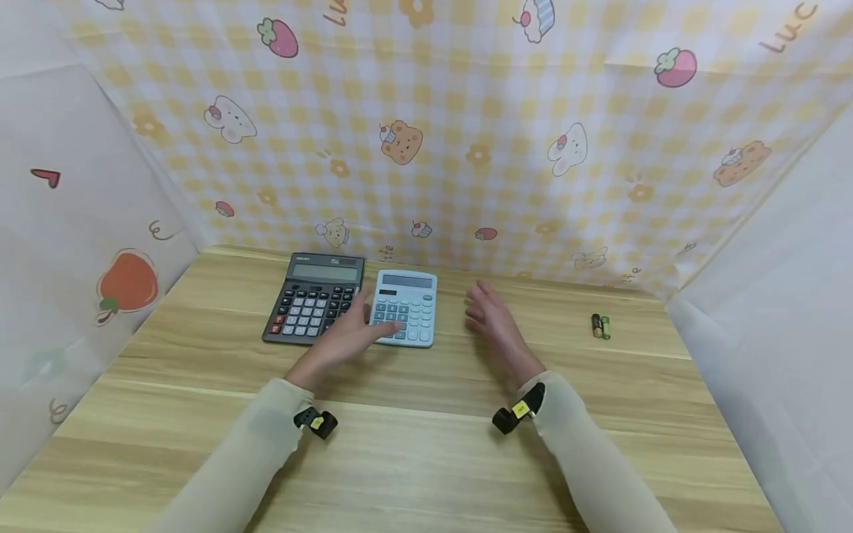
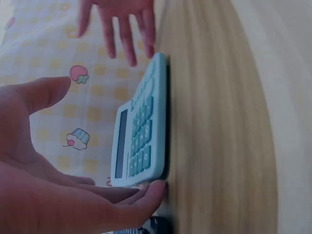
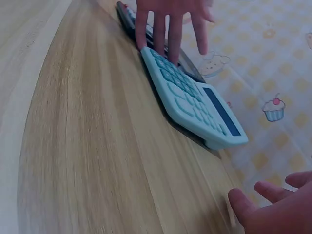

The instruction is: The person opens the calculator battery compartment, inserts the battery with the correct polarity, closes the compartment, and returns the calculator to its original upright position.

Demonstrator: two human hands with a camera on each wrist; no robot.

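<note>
A light blue calculator (image 1: 408, 307) lies on the wooden table, just right of a larger dark grey calculator (image 1: 313, 300). My left hand (image 1: 343, 337) is at the blue calculator's left side, thumb extended over its lower keys and fingers between the two calculators. In the left wrist view the fingertips of this hand (image 2: 73, 195) meet or nearly meet the edge of the blue calculator (image 2: 141, 126); contact is unclear. My right hand (image 1: 496, 326) hovers to the right of it, fingers extended and holding nothing; the right wrist view shows this hand (image 3: 282, 209) apart from the blue calculator (image 3: 195, 102).
Two small batteries, one dark (image 1: 596, 326) and one green (image 1: 606, 327), lie side by side at the right of the table (image 1: 413, 459). A yellow checked cloth (image 1: 466, 111) hangs behind the table, with white cloth at both sides.
</note>
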